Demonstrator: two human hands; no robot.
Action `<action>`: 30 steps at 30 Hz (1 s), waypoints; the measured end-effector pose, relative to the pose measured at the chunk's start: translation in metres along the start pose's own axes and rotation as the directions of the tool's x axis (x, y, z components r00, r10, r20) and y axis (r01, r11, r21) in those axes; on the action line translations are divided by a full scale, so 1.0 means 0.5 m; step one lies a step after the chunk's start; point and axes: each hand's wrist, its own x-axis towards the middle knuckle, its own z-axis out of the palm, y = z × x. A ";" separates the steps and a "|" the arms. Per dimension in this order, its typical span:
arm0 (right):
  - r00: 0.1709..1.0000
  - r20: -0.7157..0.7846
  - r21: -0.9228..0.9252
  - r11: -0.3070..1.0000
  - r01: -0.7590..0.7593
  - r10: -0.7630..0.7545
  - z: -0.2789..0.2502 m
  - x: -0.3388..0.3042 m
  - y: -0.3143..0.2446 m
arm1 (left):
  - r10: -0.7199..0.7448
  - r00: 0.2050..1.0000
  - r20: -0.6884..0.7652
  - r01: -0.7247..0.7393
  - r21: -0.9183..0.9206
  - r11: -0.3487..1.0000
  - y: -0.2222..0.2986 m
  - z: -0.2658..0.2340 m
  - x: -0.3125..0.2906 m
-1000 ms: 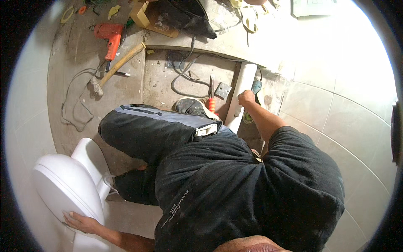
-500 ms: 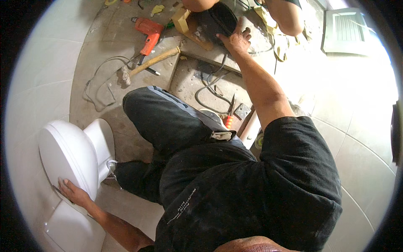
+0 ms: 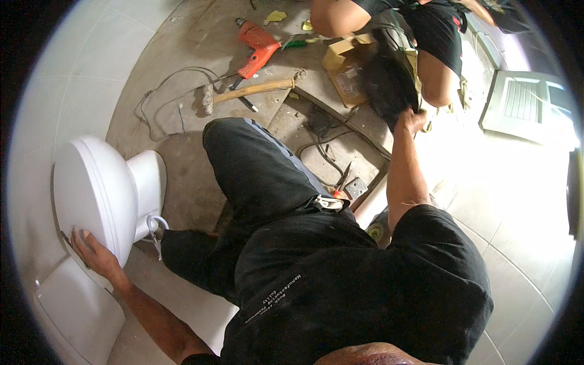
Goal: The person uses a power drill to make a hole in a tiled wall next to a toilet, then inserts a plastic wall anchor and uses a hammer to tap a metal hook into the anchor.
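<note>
My left hand lies against the rear edge of the closed lid of a white toilet, with its fingers extended beside the white cistern. At the upper right my right hand is closed on the lower end of a long black object. Motion smears that object, so I cannot make out its kind. Just left of it stands an open yellow cardboard box.
A red drill and a wooden-handled hammer lie on the dusty floor. Red-handled pliers, a socket plate and a cable are near my knee. Another person's bare knee is close to my right hand.
My right hand has swung the black object toward me and to the right, gripping its lower end. The view has shifted; my left hand stays at the toilet lid.
</note>
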 end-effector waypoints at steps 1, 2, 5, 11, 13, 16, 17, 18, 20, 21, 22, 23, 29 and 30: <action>0.969 -0.210 -0.087 0.990 0.111 -0.127 0.011 0.079 0.119 | 0.022 1.000 -0.001 -0.022 -0.041 0.999 0.005 0.026 0.019; 0.998 -0.045 -0.218 0.974 -0.054 0.045 0.009 0.066 0.107 | 0.027 1.000 -0.003 -0.027 -0.026 0.999 -0.004 0.020 0.013; 0.944 -0.276 -0.469 0.883 0.032 -0.181 -0.024 -0.033 0.007 | 0.035 0.999 -0.025 -0.036 -0.050 0.998 -0.007 0.018 0.003; 0.565 0.248 0.135 0.606 0.784 -0.787 0.024 -0.225 -0.060 | 0.010 0.998 -0.062 -0.011 -0.017 1.000 0.003 0.004 -0.006; 0.672 0.559 0.293 0.874 0.388 -0.485 0.043 -0.332 -0.135 | 0.020 0.996 -0.083 -0.016 0.049 0.999 -0.011 0.004 -0.015; 0.437 0.528 0.382 0.663 0.644 -0.728 0.105 -0.420 -0.205 | 0.129 0.975 -0.180 -0.111 0.107 0.988 -0.045 0.017 -0.015; 0.324 0.396 0.456 0.490 0.743 -0.859 0.134 -0.442 -0.217 | 0.177 0.968 -0.180 -0.172 0.043 0.984 -0.035 0.013 -0.006; 0.367 0.529 0.488 0.628 0.606 -0.765 0.151 -0.481 -0.244 | 0.147 0.974 -0.170 -0.131 0.106 0.986 -0.037 0.011 -0.008; 0.260 0.613 0.509 0.625 0.591 -0.746 0.164 -0.553 -0.315 | 0.137 0.965 -0.224 -0.117 0.102 0.988 -0.043 0.014 -0.015; 0.211 0.645 0.529 0.628 0.571 -0.735 0.172 -0.583 -0.341 | 0.148 0.957 -0.249 -0.118 0.133 0.984 -0.054 0.018 -0.015; 0.111 0.703 0.529 0.620 0.579 -0.703 0.193 -0.598 -0.355 | 0.207 0.927 -0.313 -0.178 0.120 0.977 -0.059 0.025 -0.006; -0.069 0.816 0.514 0.664 0.544 -0.575 0.202 -0.621 -0.374 | 0.206 0.905 -0.372 -0.188 0.086 0.978 -0.066 0.035 -0.005; -0.381 0.815 0.547 0.361 0.755 -0.437 0.099 -0.750 -0.430 | 0.156 0.871 -0.465 -0.154 0.042 0.987 -0.083 0.017 -0.048; -0.427 0.822 0.559 0.394 0.730 -0.377 0.085 -0.748 -0.446 | 0.178 0.862 -0.474 -0.139 0.115 0.984 -0.065 0.001 -0.042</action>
